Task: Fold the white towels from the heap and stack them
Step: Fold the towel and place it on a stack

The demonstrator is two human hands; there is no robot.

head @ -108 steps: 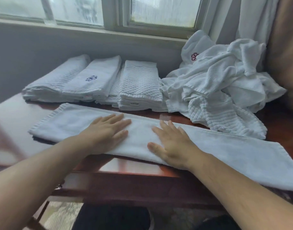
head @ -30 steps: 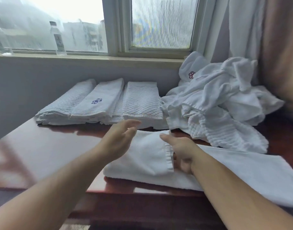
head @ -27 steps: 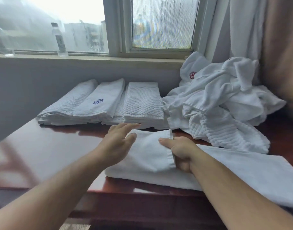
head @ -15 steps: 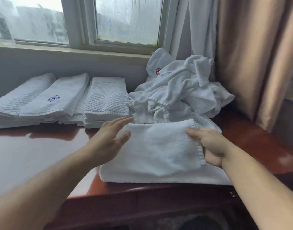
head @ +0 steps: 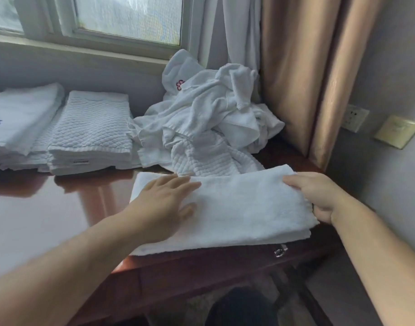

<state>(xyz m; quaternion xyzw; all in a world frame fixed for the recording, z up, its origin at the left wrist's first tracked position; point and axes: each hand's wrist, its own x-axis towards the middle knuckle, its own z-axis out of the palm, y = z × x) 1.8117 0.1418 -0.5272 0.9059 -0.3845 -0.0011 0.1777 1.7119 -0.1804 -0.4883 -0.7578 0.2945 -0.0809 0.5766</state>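
The left hand [head: 164,203] lies flat, fingers straight and slightly spread, pressing the folded towel [head: 246,210]. The right hand [head: 319,196] pinches the towel's right edge, thumb on top. Beyond both hands sits the heap [head: 208,128]; beyond the left hand, folded stacks [head: 91,132] on the table [head: 37,220].

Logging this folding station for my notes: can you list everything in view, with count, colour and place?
table: one, glossy red-brown, under everything
towel being folded: one, white, table's front edge
towel heap: one, white, table's back right
folded stacks: at least two, white, back left
curtains: two, white and tan, right of window
wall plates: two, white and brass-coloured, right wall
left hand: one, flat on the towel
right hand: one, gripping towel's right edge
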